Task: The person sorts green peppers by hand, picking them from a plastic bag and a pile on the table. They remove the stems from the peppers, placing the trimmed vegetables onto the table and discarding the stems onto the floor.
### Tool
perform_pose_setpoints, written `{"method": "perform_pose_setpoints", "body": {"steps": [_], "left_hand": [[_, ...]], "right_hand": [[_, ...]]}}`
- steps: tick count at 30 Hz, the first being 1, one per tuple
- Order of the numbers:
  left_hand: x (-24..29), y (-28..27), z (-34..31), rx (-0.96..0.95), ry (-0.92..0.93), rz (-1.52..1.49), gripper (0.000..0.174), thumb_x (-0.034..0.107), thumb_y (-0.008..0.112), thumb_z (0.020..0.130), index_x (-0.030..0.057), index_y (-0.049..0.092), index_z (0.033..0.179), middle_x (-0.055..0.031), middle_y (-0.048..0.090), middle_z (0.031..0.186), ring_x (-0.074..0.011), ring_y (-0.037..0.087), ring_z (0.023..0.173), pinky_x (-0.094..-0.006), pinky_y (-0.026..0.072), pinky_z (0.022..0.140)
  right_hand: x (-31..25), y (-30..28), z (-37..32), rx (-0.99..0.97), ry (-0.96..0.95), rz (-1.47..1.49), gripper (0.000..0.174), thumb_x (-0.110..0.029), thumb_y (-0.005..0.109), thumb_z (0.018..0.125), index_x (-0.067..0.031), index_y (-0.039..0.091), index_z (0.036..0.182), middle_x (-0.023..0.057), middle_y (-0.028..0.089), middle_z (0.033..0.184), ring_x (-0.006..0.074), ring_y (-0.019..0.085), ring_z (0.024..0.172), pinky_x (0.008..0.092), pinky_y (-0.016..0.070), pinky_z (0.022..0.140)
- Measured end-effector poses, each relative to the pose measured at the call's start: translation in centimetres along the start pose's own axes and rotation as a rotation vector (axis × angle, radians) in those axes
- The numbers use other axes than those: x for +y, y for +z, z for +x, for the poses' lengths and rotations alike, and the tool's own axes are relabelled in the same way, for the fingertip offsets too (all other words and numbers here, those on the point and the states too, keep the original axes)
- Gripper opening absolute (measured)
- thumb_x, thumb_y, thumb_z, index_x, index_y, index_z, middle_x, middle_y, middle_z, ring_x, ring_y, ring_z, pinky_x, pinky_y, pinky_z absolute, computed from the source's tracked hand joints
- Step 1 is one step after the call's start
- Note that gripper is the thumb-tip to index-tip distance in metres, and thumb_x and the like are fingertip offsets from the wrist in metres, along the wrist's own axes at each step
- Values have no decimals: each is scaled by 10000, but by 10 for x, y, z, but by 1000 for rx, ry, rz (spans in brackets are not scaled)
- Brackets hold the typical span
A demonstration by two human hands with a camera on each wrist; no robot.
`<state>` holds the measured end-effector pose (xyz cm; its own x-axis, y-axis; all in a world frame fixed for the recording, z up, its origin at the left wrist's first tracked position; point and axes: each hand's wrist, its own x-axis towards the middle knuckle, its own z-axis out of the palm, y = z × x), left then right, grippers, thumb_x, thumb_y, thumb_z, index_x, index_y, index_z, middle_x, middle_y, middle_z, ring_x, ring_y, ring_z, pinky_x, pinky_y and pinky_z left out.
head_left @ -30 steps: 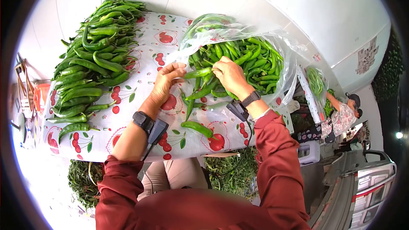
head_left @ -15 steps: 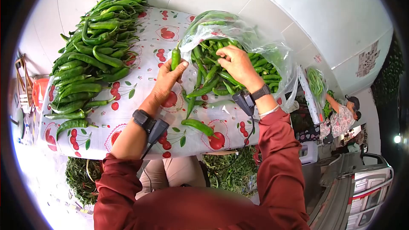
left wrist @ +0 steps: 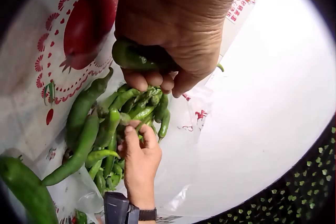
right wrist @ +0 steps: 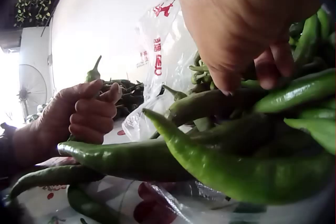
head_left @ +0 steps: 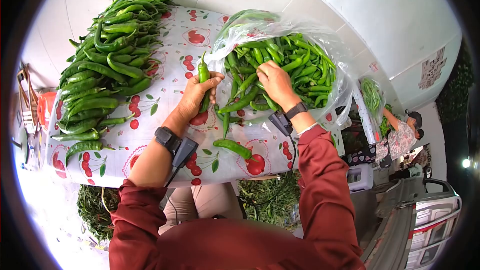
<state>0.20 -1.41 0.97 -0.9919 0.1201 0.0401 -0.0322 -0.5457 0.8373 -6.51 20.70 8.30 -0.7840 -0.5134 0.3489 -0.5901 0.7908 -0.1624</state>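
My left hand (head_left: pixel 197 95) grips a long green chili pepper (head_left: pixel 203 72), its stem pointing up past the thumb and its lower end showing below the fingers. My right hand (head_left: pixel 279 87) is at the mouth of a clear plastic bag (head_left: pixel 295 29), over a heap of green peppers (head_left: pixel 312 72). In the left wrist view, its thumb and forefinger pinch at a pepper (left wrist: pixel 140 125) in that heap. The right wrist view has its fingertips right at a darker pepper (right wrist: pixel 210 103). Several peppers spill from the bag toward me, and a single pepper (head_left: pixel 232 147) lies nearer the table edge.
A large pile of peppers (head_left: pixel 112 70) is laid in rows on the left of the cherry-print tablecloth (head_left: pixel 170 62). A tiled wall backs the table. Cut greenery (head_left: pixel 272 200) lies below the front edge. Another person (head_left: pixel 400 132) is off to the right.
The pepper in my left hand has turned from lying sideways between both hands to upright. My right hand let go of it and moved back onto the bagged peppers.
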Motion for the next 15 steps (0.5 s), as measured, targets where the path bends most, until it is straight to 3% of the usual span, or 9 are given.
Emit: {"method": "perform_pose_setpoints", "body": {"steps": [5,11,15], "left_hand": [[-2,2,0,-3,-17,-75,223,121,550,838,-13,559,1016,3,476,598,-94,466,498,-236,448,504],[-2,1,-1,-24,11,-98,246,110,519,833,-14,554,1042,-12,497,663,-97,492,579,-231,458,553],[-2,0,0,-25,9,-135,217,93,526,833,-27,564,1010,-21,513,686,-102,501,589,-241,472,554]], "right_hand": [[-11,-30,7,209,-94,124,115,-164,566,806,-52,573,833,139,575,796,341,562,744,406,448,627],[-39,-16,-5,-53,-190,-138,189,-118,609,723,-102,593,911,113,582,798,331,586,717,416,469,611],[-52,11,-9,-278,-193,-452,189,-117,482,783,-111,584,942,139,592,800,296,622,674,398,484,563]]}}
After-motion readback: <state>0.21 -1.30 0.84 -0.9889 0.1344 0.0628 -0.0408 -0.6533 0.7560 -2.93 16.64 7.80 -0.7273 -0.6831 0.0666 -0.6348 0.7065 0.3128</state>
